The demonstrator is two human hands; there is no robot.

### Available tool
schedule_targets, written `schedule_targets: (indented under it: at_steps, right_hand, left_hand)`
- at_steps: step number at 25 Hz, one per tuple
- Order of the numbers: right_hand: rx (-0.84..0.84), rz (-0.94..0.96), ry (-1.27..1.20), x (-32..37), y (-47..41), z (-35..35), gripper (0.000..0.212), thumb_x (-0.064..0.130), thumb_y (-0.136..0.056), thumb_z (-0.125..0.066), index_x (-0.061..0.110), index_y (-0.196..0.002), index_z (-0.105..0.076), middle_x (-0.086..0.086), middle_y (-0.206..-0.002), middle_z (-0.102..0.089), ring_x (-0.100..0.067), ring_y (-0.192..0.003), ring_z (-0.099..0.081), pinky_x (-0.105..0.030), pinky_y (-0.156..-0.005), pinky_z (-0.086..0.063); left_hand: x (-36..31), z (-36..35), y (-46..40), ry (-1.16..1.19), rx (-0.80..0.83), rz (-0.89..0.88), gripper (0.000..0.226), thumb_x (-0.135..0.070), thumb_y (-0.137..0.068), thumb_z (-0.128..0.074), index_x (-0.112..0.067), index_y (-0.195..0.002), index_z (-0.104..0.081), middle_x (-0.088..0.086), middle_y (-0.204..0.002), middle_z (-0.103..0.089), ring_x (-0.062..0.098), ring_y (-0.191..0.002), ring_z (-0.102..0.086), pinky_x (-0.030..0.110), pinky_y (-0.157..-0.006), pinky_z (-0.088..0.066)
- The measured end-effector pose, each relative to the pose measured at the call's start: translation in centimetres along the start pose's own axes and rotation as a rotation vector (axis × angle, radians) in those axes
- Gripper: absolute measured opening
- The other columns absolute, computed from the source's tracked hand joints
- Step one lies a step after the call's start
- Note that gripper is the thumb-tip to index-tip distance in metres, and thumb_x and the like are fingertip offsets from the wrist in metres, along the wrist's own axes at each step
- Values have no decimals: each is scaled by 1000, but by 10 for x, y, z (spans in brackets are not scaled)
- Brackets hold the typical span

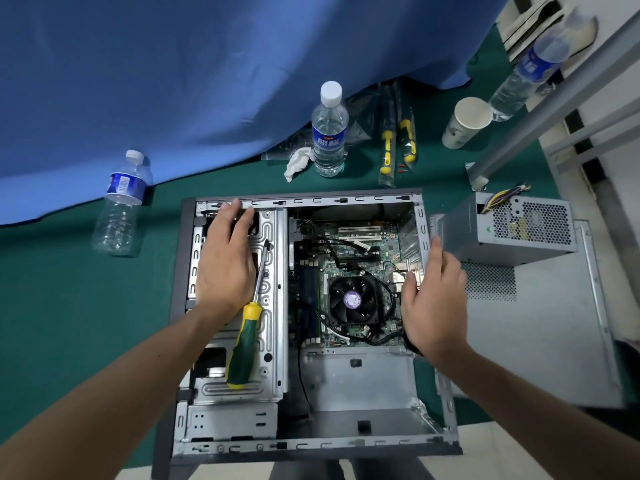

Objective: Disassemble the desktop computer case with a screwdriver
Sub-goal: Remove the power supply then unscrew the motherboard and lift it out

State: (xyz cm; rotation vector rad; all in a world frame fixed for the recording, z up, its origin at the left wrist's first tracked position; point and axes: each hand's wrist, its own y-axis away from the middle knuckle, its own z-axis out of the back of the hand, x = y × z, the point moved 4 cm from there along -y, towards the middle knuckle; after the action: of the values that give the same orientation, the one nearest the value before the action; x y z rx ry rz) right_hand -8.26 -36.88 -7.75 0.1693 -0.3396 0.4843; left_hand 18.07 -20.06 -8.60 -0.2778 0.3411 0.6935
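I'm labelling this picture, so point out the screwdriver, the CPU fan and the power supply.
screwdriver (243, 344): head view, green handle.
CPU fan (352, 300): head view, purple hub label.
power supply (519, 249): head view, grey side panel.

An open grey metal desktop computer case lies flat; a green-and-yellow-handled screwdriver rests on its drive cage, tip toward twelve o'clock.

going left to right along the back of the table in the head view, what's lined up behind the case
Crushed empty bottle → crumpled white tissue → upright water bottle → bagged yellow-handled screwdrivers → paper cup → tilted bottle at the far right.
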Motion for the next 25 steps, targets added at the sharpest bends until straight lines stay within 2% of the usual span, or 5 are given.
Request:
schedule_targets:
  at_steps: [6, 9, 13, 16, 25]
  right_hand:
    - [-114, 453, 261, 20, 17, 6, 52, 12, -79, -66, 6, -129, -55, -18, -130, -53, -35, -121, -47, -54, -106, -35]
    - [175, 833, 307, 35, 50, -13, 37, 11, -70, -77, 10, -106, -68, -5, -100, -62, -20, -91, -56, -37, -81, -53]
    - [587, 837, 506, 33, 80, -45, 36, -6, -77, -57, 3, -112, -58, -13, -106, -52, -27, -101, -45, -39, -83, -46]
    - [586, 788, 561, 29, 77, -46, 44, -10, -77, -37, 0, -117, -52, -16, -109, -50, -30, -103, -43, -41, -88, -47]
    - [463, 821, 186, 62, 74, -12, 15, 15, -84, -64, 17, -93, -51, -1, -82, -53, -17, -73, -48, -33, -72, -48]
  left_hand:
    - [0, -1, 0, -22, -1, 1, 46, -1, -96, -45, -3, -142, -46, 17, -151, -38, 33, -141, -32, 47, -116, -32]
    - [1, -2, 0, -27, -5, 7, 45, -2, -97, -44, -5, -141, -46, 16, -152, -38, 33, -141, -32, 47, -115, -33]
    - [2, -1, 1, -21, -9, -6, 44, -5, -97, -43, -5, -141, -46, 16, -151, -38, 32, -141, -33, 48, -115, -34]
    - [2, -1, 0, -23, -12, -5, 44, -6, -98, -43, -6, -142, -45, 15, -151, -37, 32, -141, -33, 47, -115, -33]
    - [2, -1, 0, -2, -20, -13, 44, -7, -97, -43, -5, -141, -47, 15, -151, -38, 32, -139, -34, 46, -114, -34]
